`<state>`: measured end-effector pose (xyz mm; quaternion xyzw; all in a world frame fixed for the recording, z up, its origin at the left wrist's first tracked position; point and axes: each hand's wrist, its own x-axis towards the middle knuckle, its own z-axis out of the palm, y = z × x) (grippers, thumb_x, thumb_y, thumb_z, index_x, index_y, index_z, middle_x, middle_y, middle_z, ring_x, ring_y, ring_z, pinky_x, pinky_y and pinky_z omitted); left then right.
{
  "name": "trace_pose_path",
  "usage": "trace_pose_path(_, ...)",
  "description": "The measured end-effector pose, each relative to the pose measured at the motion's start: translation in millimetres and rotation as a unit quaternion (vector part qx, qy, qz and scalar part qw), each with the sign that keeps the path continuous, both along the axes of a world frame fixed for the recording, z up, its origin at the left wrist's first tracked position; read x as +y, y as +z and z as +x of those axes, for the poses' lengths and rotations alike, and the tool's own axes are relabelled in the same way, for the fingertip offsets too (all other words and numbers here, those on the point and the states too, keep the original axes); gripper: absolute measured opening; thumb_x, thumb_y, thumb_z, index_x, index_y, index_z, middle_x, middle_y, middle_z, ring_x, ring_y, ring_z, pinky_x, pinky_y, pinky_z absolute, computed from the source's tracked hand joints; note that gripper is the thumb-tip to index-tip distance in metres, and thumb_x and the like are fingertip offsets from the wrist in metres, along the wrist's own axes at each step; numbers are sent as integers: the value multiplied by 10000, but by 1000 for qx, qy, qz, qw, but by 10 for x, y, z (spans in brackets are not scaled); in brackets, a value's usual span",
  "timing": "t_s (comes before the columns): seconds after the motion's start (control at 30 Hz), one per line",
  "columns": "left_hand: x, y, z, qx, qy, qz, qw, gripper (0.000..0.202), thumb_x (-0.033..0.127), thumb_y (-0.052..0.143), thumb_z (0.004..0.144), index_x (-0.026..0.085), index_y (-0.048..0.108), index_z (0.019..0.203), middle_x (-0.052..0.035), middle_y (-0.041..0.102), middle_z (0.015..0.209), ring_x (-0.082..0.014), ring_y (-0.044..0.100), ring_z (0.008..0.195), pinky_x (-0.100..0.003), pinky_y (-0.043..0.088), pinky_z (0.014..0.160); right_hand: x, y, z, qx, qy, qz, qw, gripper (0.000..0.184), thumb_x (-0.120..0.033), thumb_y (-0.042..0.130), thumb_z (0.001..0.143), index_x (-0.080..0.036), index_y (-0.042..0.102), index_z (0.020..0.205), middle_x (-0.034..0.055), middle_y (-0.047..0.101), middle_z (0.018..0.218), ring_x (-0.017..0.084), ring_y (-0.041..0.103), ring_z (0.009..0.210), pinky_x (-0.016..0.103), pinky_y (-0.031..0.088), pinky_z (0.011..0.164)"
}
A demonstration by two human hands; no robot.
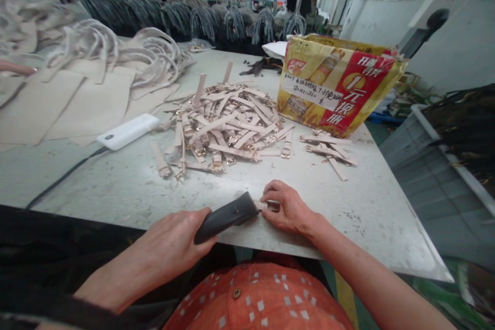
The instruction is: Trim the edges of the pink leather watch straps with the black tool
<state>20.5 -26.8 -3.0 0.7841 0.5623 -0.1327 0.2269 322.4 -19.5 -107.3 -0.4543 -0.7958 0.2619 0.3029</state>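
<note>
My left hand (174, 240) is closed around the dark handle of a hand tool (226, 215) at the near edge of the grey table (127, 185). The tool's tip meets a small beige strap piece (270, 205) that my right hand (288, 209) pinches flat against the table. Just beyond my hands lies a big heap of beige straps with gold buckles (224, 126). A smaller group of the same straps (328, 150) lies to the right of the heap.
A yellow and red cardboard box (340, 87) stands at the table's far right. A white power bank (127, 131) with a black cable lies left of the heap. Beige bag panels and handles (88, 87) cover the far left. A grey crate (436, 180) stands right of the table.
</note>
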Motion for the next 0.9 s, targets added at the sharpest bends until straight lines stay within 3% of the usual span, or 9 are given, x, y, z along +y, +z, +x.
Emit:
trace_pose_path(0.2,0,-56,-9,2,-10,6,1000,187,387,603,1002,286,759,1015,-65,887,964,-304,848,908,-370,492,791,-70,46,-3,-28,-2,-11,1000,231,-40,738,867,-195,838,1005,74,725,1048,231,673,958,348,553,884)
trace_pose_path(0.33,11,16,33,21,-14,-1,1000,188,394,616,1008,284,768,1018,-67,892,963,-305,849,898,-368,489,780,-71,39,30,-31,5,-19,999,257,-59,757,881,-199,842,1080,73,728,1042,246,670,983,371,549,917)
trace_pose_path(0.47,79,96,147,30,-33,-6,999,191,379,628,1007,277,786,1042,-76,906,998,-308,852,908,-367,490,768,-74,9,80,-4,-4,-49,999,466,-89,803,868,-198,781,1321,78,757,1118,261,688,1032,411,570,987)
trace_pose_path(0.63,208,106,312,29,-67,5,997,209,399,653,1008,272,799,1086,-104,910,1063,-335,860,1008,-385,523,821,-77,-12,164,47,3,-107,993,795,-69,773,880,-250,574,1629,69,777,1227,248,718,1080,424,587,1040)
trace_pose_path(0.8,256,112,456,27,-75,0,997,218,404,668,1002,260,798,1101,-125,906,1110,-354,855,1074,-407,544,888,-56,15,197,54,9,-130,990,1002,-2,706,820,-252,466,1761,92,774,1302,260,729,1146,436,583,1089)
trace_pose_path(0.9,281,92,426,8,-61,0,998,268,422,645,996,248,802,1128,-131,906,1124,-345,851,1069,-402,546,886,-49,45,190,54,7,-133,990,1003,-24,719,827,-229,472,1778,108,779,1312,268,723,1145,454,583,1100)
